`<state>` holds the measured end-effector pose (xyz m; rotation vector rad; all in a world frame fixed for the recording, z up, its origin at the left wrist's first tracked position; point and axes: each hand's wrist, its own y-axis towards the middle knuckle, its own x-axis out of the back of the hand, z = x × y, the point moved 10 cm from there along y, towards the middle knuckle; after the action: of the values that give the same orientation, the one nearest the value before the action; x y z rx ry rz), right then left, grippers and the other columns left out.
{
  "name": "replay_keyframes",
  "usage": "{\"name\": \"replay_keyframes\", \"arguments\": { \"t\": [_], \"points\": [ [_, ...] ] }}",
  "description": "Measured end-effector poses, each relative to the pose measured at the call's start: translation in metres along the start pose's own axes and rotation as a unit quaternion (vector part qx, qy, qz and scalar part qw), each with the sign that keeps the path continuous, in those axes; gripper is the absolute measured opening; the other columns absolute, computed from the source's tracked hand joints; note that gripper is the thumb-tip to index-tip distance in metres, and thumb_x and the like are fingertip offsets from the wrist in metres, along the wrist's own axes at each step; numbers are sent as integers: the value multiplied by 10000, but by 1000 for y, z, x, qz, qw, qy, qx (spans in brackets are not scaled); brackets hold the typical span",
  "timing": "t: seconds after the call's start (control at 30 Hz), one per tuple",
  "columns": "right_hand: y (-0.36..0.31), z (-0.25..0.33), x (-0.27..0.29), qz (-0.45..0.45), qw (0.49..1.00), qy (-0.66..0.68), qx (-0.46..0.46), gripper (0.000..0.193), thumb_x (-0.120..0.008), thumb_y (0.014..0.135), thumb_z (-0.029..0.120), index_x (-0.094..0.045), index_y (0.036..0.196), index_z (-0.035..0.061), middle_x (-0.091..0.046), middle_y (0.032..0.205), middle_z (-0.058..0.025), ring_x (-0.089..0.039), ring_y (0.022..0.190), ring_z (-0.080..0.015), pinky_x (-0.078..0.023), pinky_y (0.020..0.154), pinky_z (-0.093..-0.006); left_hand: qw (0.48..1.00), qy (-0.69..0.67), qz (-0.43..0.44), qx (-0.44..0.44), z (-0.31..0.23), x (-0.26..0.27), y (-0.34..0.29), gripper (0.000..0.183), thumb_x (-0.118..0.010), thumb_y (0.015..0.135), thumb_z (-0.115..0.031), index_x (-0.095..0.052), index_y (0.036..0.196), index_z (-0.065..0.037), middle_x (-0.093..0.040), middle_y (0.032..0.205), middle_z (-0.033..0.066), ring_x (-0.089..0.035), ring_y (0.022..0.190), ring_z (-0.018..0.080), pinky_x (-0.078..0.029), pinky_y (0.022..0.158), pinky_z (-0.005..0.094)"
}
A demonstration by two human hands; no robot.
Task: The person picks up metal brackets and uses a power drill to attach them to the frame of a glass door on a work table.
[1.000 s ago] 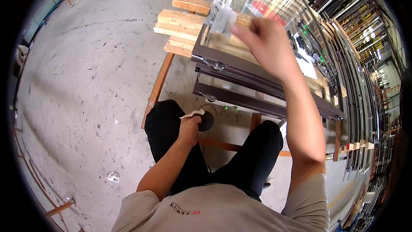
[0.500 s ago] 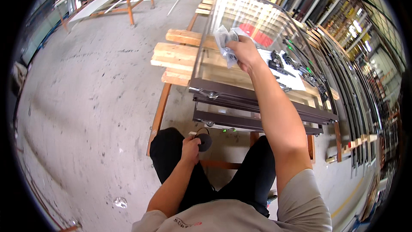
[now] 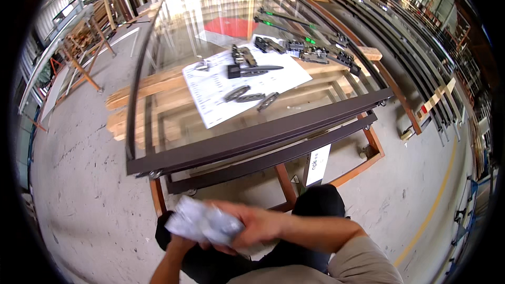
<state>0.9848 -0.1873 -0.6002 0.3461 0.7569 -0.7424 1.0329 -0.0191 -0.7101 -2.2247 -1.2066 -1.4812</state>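
Observation:
Low in front of me, my right hand (image 3: 252, 226) grips a crinkled clear plastic bag (image 3: 197, 223), blurred by motion; its contents cannot be made out. Close against the bag is my left hand (image 3: 182, 243), its fingers hidden behind it. Beyond my hands lies a dark brown framed glass panel (image 3: 263, 129). On its glass rests a printed white paper sheet (image 3: 215, 114) bearing black hardware pieces (image 3: 244, 58) and several small dark oval parts (image 3: 236, 93). More black fittings (image 3: 310, 52) and long rods with green marks (image 3: 286, 29) lie to the right.
A red round piece (image 3: 229, 26) shows at the panel's far part. Wooden planks (image 3: 123, 94) and an orange-brown metal stand (image 3: 374, 144) support the stacked panels. A white box (image 3: 318, 165) stands below the front edge. Long dark profiles (image 3: 405, 73) lie along the right.
My right hand has brought the plastic bag back from over the glass to my lap, beside my left hand. The dark disc-like thing in my left hand is now out of sight. My view has turned right.

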Motion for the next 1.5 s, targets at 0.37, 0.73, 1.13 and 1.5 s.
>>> {"name": "replay_keyframes", "arguments": {
  "t": [0.37,0.73,1.13,1.5],
  "points": [
    [-99,-64,30,-210,971,13,-116,813,-755,877,218,-367,1564,25,-608,1326,-168,-606,1171,-240,-483,1034,-389,968,-85,234,6,-92,48,-16,333,-670,712,19,-680,1020,-106,-694,906,103,-664,769,324,-538,654,427],
    [-131,-44,-68,-295,920,-111,-232,633,-735,694,57,-627,1316,3,-706,1028,-73,-647,958,-169,-526,862,-290,898,-137,408,92,-184,27,-10,100,-638,854,-113,-700,909,-58,-671,888,191,-670,872,411,-538,767,521],
    [-233,119,-381,-567,811,143,28,462,-724,697,23,-653,1149,-40,-721,925,-109,-694,775,-212,-566,746,-339,826,-228,481,-183,-408,226,75,290,-612,908,-142,-713,1180,-141,-708,936,172,-689,878,387,-539,761,488],
    [-286,2,-622,-783,574,52,-232,296,-694,707,81,-728,987,-7,-708,832,-58,-641,746,-163,-519,695,-345,876,-120,458,-97,-406,247,126,242,-607,831,-118,-768,1011,-123,-749,995,181,-719,917,379,-564,798,491]
  ]
}}
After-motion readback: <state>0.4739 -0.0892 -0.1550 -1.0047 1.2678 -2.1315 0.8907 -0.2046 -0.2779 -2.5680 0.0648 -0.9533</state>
